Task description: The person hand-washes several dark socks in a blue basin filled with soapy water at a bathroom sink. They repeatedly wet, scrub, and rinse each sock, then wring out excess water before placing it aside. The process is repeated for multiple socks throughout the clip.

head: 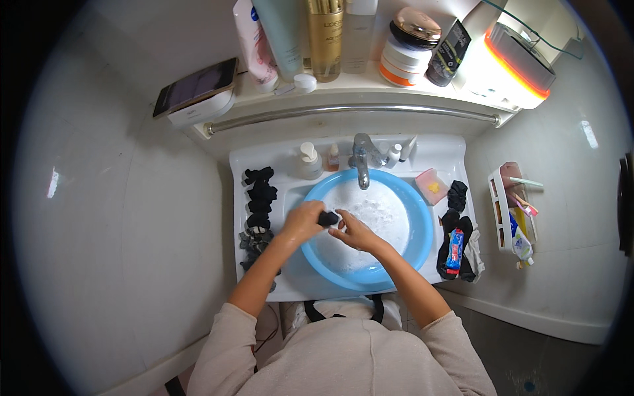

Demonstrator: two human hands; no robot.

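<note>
My left hand is closed around a bunched black cloth, small like a sock, above the left side of a light blue plastic basin. The cloth's end sticks out towards my right hand. Thumb and fingers of that hand are apart, close to the cloth; whether a fingertip touches it is hard to tell. White suds cover the water in the basin. A chrome faucet reaches over the basin's back rim.
Several bunched dark cloths line the washbasin's left side. At right lie a pink soap dish, black cloths and a blue-red packet. A pump bottle stands behind. Above are a towel bar and a bottle-filled shelf.
</note>
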